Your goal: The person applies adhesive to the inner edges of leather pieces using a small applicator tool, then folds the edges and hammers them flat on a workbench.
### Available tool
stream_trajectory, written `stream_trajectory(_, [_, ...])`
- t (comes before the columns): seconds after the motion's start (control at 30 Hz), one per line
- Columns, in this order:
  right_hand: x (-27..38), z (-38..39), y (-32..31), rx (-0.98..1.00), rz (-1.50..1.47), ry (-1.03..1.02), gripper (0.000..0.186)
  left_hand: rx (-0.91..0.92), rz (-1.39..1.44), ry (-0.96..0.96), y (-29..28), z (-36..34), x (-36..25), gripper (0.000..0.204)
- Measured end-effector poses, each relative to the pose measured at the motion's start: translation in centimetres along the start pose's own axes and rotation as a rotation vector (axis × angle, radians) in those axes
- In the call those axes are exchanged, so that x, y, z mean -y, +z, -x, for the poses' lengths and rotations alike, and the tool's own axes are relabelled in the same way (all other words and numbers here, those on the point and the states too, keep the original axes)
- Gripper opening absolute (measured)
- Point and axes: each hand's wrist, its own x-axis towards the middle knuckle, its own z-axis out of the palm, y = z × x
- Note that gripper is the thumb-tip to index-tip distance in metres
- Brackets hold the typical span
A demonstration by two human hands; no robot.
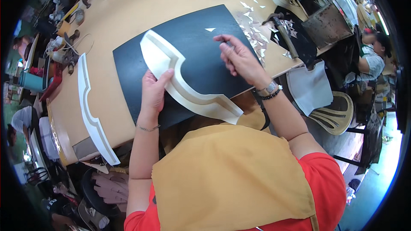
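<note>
Curved cream-white cut piece [184, 81] lying across a black cutting mat [192, 38] on a tan worktable [128, 13], running from about 11 o'clock of the mat down to 5 o'clock. Left hand [153, 92] at the piece's 8 o'clock side, fingers laid over its inner bend, thumb tucked beneath the edge, pinching it lightly. Right hand [239, 57] at 2 o'clock from the piece, well apart from it, resting on the bare mat with fingers curled loosely; whether anything small sits inside that curl, impossible to tell. Watch and dark bead bracelet on the right wrist, thin chain on the left.

Second long white strip [92, 107] at 9 o'clock of the left hand, near the table's edge. Scatter of white offcuts [254, 36] at 1 o'clock of the right hand, beside a hammer [282, 28] on a dark pad.

Lower end of the cut piece hidden behind the mustard apron [231, 175]. Tools at 10 o'clock blurred by the lens rim, too small to name. Another person [370, 60] at 3 o'clock, partly cut off.
</note>
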Motion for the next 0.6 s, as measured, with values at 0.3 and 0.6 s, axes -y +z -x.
stream_trajectory(0.3, [-1.8, -1.2, 6.1, 0.329, -0.283, 0.133, 0.037, -0.017, 0.254, -0.023, 1.1, 0.3, -0.3, 0.036])
stream_trajectory(0.6, [-1.8, -2.0, 7.9, 0.292, -0.383, 0.133, 0.036, 0.022, 0.194, 0.047, 1.4, 0.2, 0.4, 0.032])
